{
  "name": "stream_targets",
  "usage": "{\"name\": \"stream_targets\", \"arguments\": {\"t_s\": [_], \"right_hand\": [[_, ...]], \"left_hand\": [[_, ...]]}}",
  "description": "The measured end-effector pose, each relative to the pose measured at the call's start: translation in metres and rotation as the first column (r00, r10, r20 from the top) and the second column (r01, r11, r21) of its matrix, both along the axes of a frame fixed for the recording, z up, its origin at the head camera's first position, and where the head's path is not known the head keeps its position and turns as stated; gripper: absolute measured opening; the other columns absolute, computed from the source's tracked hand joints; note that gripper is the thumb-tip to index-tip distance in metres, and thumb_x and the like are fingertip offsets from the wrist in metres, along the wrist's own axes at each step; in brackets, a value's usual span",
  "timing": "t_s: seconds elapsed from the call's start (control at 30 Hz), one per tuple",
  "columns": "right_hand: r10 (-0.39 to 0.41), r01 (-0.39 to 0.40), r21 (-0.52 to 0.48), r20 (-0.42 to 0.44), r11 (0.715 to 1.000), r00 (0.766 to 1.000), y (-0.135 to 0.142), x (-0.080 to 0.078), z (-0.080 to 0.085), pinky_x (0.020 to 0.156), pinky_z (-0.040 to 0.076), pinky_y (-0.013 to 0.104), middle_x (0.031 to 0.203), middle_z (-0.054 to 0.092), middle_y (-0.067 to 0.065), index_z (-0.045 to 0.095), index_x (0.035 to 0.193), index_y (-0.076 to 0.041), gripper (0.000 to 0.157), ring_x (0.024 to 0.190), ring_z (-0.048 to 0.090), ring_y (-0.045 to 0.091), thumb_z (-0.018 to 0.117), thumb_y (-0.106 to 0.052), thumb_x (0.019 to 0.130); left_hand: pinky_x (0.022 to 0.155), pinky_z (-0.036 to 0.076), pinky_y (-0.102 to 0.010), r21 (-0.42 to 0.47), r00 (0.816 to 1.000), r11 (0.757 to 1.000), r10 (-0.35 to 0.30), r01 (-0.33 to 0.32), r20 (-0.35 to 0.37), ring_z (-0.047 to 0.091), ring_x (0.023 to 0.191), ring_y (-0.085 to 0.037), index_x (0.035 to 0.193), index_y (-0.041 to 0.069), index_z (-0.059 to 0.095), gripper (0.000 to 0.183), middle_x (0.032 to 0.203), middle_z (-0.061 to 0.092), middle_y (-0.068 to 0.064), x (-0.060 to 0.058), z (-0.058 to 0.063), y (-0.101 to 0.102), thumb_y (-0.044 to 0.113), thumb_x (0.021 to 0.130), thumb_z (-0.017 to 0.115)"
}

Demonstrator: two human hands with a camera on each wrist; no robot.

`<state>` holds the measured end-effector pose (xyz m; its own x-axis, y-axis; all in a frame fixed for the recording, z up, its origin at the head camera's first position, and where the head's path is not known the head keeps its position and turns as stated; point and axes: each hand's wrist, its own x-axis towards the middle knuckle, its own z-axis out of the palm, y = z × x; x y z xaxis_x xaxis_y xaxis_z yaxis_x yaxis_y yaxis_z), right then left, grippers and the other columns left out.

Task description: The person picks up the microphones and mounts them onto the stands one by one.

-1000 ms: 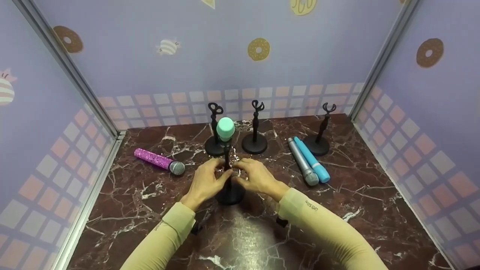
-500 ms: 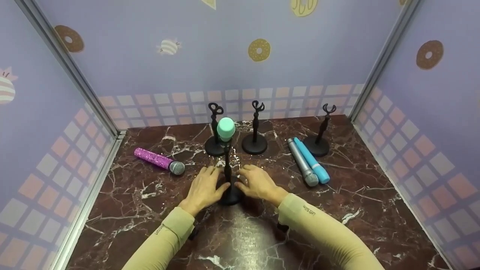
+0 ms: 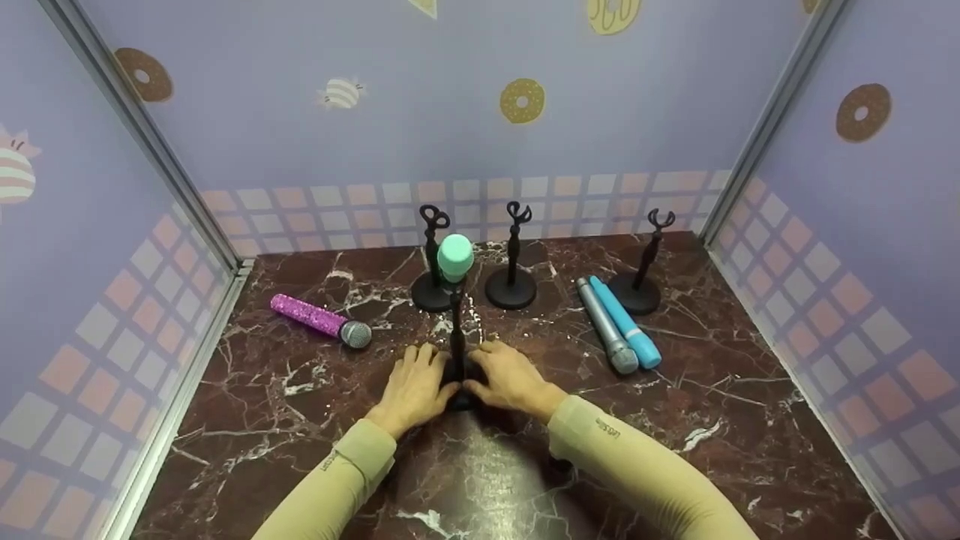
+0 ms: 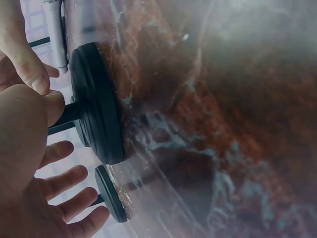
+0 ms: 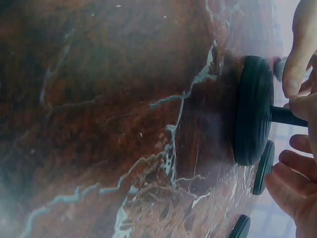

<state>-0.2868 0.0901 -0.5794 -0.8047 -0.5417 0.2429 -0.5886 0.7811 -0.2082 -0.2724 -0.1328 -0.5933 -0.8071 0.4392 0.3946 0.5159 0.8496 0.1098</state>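
Note:
A black microphone stand [image 3: 457, 334] stands upright between my hands, with a mint-green microphone [image 3: 455, 257] at its top, seen from its head end. My left hand [image 3: 412, 386] lies at the left side of the round base [image 3: 460, 403], thumb toward the front. On the other side, my right hand [image 3: 514, 379] mirrors it. Together they hide much of the base in the head view. Both wrist views show loosely spread fingers near the pole, just above the base [image 4: 99, 104]. In the right wrist view, the thumb [image 5: 293, 82] is close to the pole [image 5: 289, 116].
Three more black stands [image 3: 433, 289], [image 3: 511, 285], [image 3: 637, 289] rise along the back, holders bare. A glittery purple microphone [image 3: 311, 315] lies left. At right, a silver microphone [image 3: 606, 322] lies beside a blue one [image 3: 622, 319]. Patterned walls [image 3: 420, 135] enclose the marbled table [image 3: 300, 450].
Both hands have come down from the pole of the front stand to the sides of its base. The stand and its mint-green microphone have stayed in place.

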Motion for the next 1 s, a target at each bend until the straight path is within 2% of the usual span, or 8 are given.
{"name": "stream_targets", "arguments": {"t_s": [0.17,0.4,0.63,0.83,1.0], "right_hand": [[-0.021,0.020,0.017,0.020,1.000,1.000,-0.001,0.001,-0.002,0.106,0.065,0.048,0.133,0.076,0.012,0.075,0.133,-0.007,0.048,0.124,0.073,0.031,0.082,-0.039,0.098],[-0.051,0.051,0.034,0.020,0.998,0.998,-0.001,0.001,-0.005,0.099,0.067,0.046,0.125,0.072,0.009,0.078,0.126,-0.009,0.047,0.117,0.070,0.029,0.086,-0.042,0.094],[-0.003,0.005,0.050,-0.037,0.999,0.999,-0.004,0.002,-0.009,0.100,0.065,0.042,0.121,0.073,0.009,0.080,0.118,-0.007,0.044,0.115,0.068,0.030,0.088,-0.041,0.092],[0.013,-0.011,0.042,-0.031,0.999,0.999,-0.006,0.001,-0.011,0.108,0.062,0.043,0.122,0.075,0.009,0.082,0.117,-0.005,0.042,0.118,0.071,0.031,0.087,-0.039,0.093],[0.021,-0.020,0.031,-0.036,0.999,0.999,-0.007,0.000,-0.013,0.108,0.062,0.045,0.123,0.076,0.010,0.082,0.115,-0.005,0.040,0.116,0.074,0.032,0.087,-0.038,0.092]], "left_hand": [[0.081,0.061,-0.060,-0.009,1.000,1.000,-0.011,0.011,0.007,0.063,0.107,-0.043,0.123,0.002,0.073,0.048,0.120,0.068,-0.019,0.000,-0.002,0.001,0.037,0.094,0.087],[0.081,0.065,-0.057,0.016,0.998,0.999,-0.048,0.047,0.036,0.064,0.107,-0.043,0.125,0.001,0.072,0.046,0.118,0.065,-0.020,0.000,-0.005,0.001,0.031,0.095,0.088],[0.085,0.065,-0.056,0.041,0.993,0.998,-0.050,0.046,0.108,0.064,0.108,-0.042,0.126,0.000,0.073,0.043,0.120,0.066,-0.020,0.000,-0.007,0.001,0.028,0.097,0.086],[0.088,0.066,-0.054,0.054,0.993,0.996,-0.074,0.069,0.087,0.065,0.108,-0.042,0.125,-0.002,0.073,0.042,0.121,0.067,-0.020,0.000,-0.007,0.001,0.025,0.095,0.087],[0.089,0.066,-0.054,0.071,0.992,0.994,-0.086,0.080,0.093,0.066,0.107,-0.041,0.121,-0.003,0.074,0.038,0.120,0.066,-0.020,0.001,-0.006,0.002,0.020,0.095,0.087]]}}
